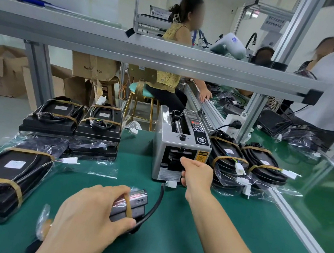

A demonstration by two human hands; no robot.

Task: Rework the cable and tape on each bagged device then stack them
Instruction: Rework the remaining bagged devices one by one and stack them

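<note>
The left hand (87,217) lies low and near, palm down, fingers curled in a grip. The right hand (197,175) is stretched forward on a straight arm, fingers curled, thumb up.

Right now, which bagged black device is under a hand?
The small bagged black device at front centre, gripped by the left hand. The larger taped black units in stacks left and right lie untouched; the right hand is at the grey tape dispenser.

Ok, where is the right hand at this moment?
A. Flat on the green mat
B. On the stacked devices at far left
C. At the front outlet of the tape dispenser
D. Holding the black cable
C: the right hand is stretched forward to the front opening of the grey tape dispenser, fingers at the outlet, while the left hand holds the bagged device near the camera.
</note>
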